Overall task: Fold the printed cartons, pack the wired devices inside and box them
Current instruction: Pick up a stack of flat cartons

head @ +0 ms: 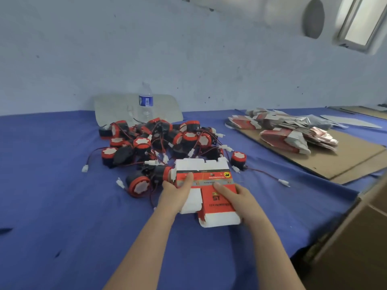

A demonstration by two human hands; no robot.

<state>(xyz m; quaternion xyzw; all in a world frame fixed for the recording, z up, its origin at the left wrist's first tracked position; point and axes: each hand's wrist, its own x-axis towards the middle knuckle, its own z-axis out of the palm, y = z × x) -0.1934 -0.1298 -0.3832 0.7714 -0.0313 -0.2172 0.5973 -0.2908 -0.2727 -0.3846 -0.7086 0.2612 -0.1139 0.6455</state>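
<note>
A red and white printed carton point(209, 185) is held just above the blue cloth in front of me, its white flaps spread open at both ends. My left hand point(177, 192) grips its left side, thumb on the printed face. My right hand point(236, 197) holds its right side, thumb lying across the red panel. Behind the carton sits a heap of red and black wired devices point(159, 141) with white plug ends. One device point(144, 181) lies just left of my left hand.
A stack of flat printed cartons point(287, 130) rests on a brown cardboard sheet point(335, 160) at the right. A water bottle point(145, 103) stands behind the heap, in front of a clear plastic bag. A brown cardboard box point(356, 237) stands at the table's right edge.
</note>
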